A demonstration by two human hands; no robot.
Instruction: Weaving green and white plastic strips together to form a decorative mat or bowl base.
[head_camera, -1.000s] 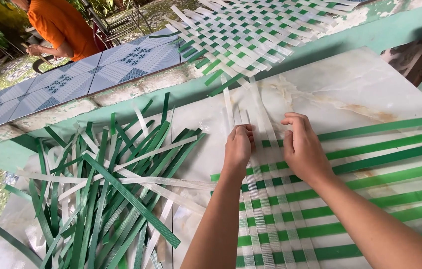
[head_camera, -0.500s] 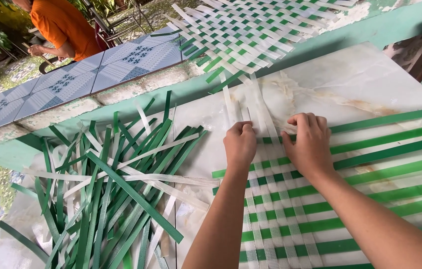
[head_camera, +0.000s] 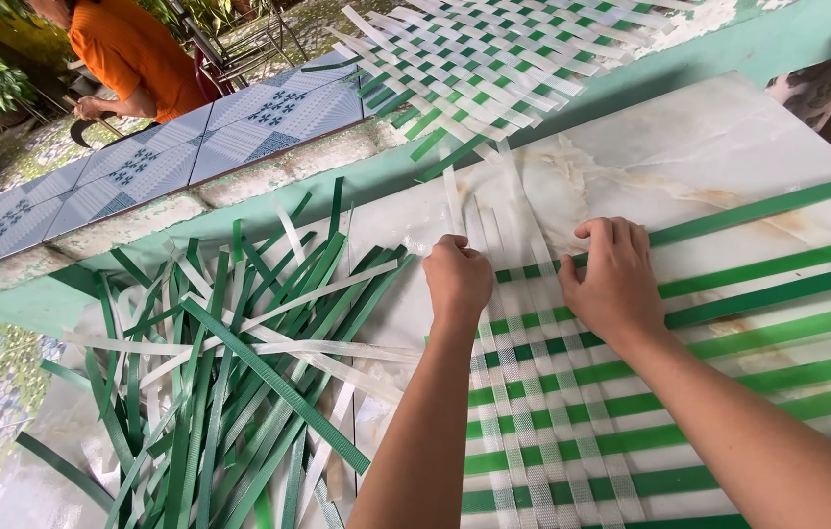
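On the marble slab (head_camera: 690, 147), a half-woven mat of green and white straps (head_camera: 572, 411) is pressed down by both hands. At the mat's upper left corner the left hand (head_camera: 457, 279) is curled shut, apparently pinching a white strap (head_camera: 455, 201). Right of it, the right hand (head_camera: 614, 279) is laid flat, fingers bent. Left of the mat, loose straps (head_camera: 219, 382) are heaped.

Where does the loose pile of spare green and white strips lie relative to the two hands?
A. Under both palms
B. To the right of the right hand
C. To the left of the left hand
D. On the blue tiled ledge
C: the loose pile of strips is spread over the table left of the left hand, while the right hand presses on the woven mat.
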